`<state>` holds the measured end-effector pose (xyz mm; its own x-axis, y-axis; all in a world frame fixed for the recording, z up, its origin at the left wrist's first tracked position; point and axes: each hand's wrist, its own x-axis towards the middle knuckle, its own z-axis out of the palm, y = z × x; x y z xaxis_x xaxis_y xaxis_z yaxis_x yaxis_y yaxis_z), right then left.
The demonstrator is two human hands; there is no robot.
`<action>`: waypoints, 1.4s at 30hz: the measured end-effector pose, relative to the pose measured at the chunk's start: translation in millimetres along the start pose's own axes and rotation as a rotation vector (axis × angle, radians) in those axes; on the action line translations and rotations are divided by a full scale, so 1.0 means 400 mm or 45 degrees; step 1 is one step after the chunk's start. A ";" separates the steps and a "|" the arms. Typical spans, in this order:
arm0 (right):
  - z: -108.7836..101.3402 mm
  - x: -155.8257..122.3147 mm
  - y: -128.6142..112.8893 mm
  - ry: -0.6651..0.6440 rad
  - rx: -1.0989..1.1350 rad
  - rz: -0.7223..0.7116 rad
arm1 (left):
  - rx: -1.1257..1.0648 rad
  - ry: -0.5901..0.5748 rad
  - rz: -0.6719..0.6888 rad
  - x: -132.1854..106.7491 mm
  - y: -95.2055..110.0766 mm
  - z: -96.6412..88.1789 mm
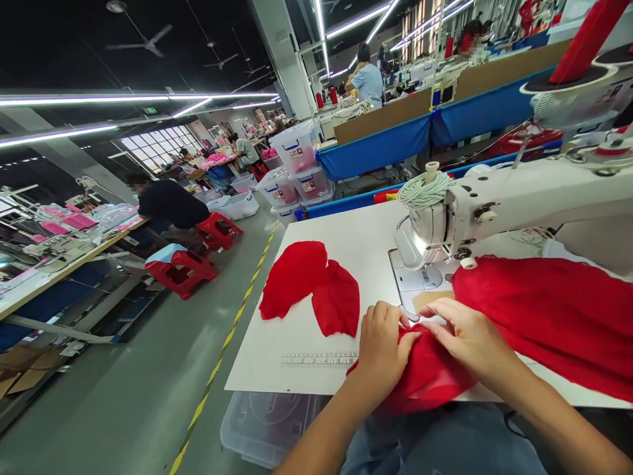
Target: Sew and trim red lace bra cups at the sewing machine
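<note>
My left hand (383, 346) pinches the upper edge of a piece of red fabric (430, 376), which drapes over the table's front edge toward my lap. My right hand (455, 330) grips the same edge a little to the right, thumb and fingers closed together. Just beyond my fingers is the needle plate (420, 278) of a white sewing machine (435, 224). Two red cut pieces (297, 277) lie flat on the table to the left. A larger spread of red fabric (554, 316) lies to the right, under the machine arm.
The white table (257, 363) has a printed ruler (316, 360) near its front edge. A clear plastic bin (270, 422) stands below. Stacked clear boxes (297, 152) rise behind the table. Red stools (180, 270) and a seated person in dark clothes (171, 203) are across the aisle.
</note>
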<state>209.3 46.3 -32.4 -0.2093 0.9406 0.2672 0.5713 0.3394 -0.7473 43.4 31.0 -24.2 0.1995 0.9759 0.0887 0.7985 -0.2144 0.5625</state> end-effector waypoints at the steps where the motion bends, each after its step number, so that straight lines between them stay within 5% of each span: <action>1: 0.006 -0.003 -0.003 -0.022 0.013 -0.002 | -0.040 0.004 -0.002 -0.003 -0.001 0.002; 5: 0.009 -0.019 -0.017 -0.009 0.072 0.012 | -0.204 -0.014 -0.018 -0.013 -0.013 0.008; 11: -0.023 -0.025 -0.018 0.259 0.102 0.072 | -0.263 0.046 -0.013 -0.016 -0.031 0.021; 17: 0.000 -0.033 -0.017 0.131 0.110 -0.123 | -0.280 0.078 0.047 -0.023 -0.028 0.025; 23: -0.017 -0.049 -0.022 0.394 0.005 -0.129 | -0.301 0.075 0.074 -0.020 -0.031 0.017; 27: 0.024 -0.093 -0.045 -0.043 -0.204 -0.587 | -0.393 0.009 0.108 0.000 -0.042 -0.015; 30: 0.076 -0.125 -0.046 -0.167 -0.508 -0.688 | -0.483 0.126 0.072 -0.008 -0.070 -0.063; 32: 0.092 -0.132 -0.038 -0.158 -0.567 -0.633 | -0.469 0.184 -0.073 -0.037 -0.091 -0.100; 35: 0.079 -0.114 -0.032 -0.095 -0.347 -0.397 | -0.496 -0.009 -0.287 -0.106 -0.110 -0.147; 38: 0.046 -0.079 -0.044 -0.198 0.254 -0.022 | -0.676 -0.151 -0.336 -0.157 -0.106 -0.162; 42: 0.019 -0.053 -0.066 -0.419 0.993 0.533 | -0.926 -0.070 -0.208 -0.150 -0.082 -0.136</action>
<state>192.7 17.5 -23.1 -0.3891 0.8967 -0.2109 -0.0166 -0.2358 -0.9717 -25.8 -18.2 -3.1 0.1536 0.9854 -0.0732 0.2471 0.0335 0.9684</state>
